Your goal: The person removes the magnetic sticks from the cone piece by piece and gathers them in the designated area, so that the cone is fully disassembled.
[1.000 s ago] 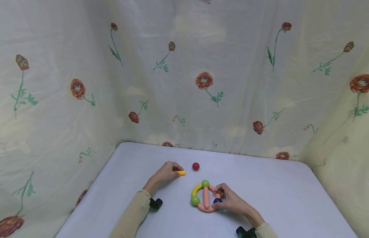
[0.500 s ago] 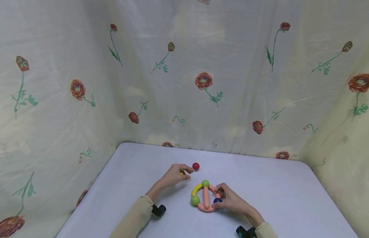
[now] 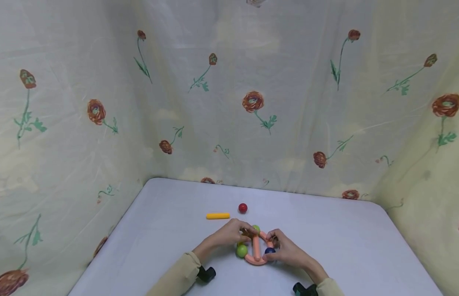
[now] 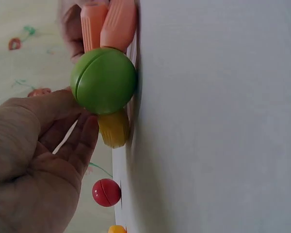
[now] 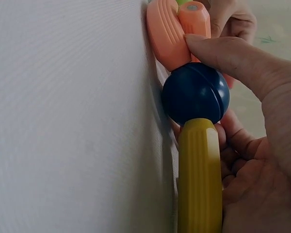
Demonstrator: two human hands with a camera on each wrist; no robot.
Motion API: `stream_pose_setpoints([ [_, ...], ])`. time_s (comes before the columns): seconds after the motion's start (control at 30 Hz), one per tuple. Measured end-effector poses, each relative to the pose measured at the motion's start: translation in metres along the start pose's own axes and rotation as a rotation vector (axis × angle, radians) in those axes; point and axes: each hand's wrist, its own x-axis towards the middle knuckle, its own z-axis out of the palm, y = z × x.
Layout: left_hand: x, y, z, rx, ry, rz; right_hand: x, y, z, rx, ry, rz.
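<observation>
A ring of magnetic sticks and balls lies on the table, with salmon and yellow curved sticks, green balls [image 3: 242, 250] and a blue ball [image 5: 196, 92]. A straight salmon stick [image 3: 256, 248] runs down its middle. My right hand [image 3: 290, 250] grips the ring's right side around the blue ball, thumb on salmon [image 5: 167, 36]. A yellow stick [image 5: 200, 179] extends from that ball beneath the palm. My left hand [image 3: 229, 235] is over the ring's upper left, covering most of the yellow curved stick [image 4: 114, 130]; its fingertips are partly hidden, so its hold is unclear.
A loose yellow stick [image 3: 217, 216] and a red ball [image 3: 243, 208] lie behind the ring on the white table [image 3: 325, 230]. Flower-printed curtains [image 3: 288, 123] enclose the back and sides. Each wrist carries a black camera [image 3: 206, 274].
My left hand has set the loose yellow stick down on the table, left of the red ball, and moved right and nearer to the ring. The right hand has kept its hold.
</observation>
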Motion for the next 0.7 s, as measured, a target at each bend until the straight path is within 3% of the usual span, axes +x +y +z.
stream_pose_setpoints([
  [0.33, 0.005, 0.0, 0.01, 0.042, -0.012, 0.062, 0.001, 0.001, 0.0, -0.036, 0.012, 0.011],
  [0.7, 0.008, 0.002, 0.014, 0.257, -0.021, 0.154, 0.002, 0.002, -0.001, -0.028, -0.004, 0.006],
])
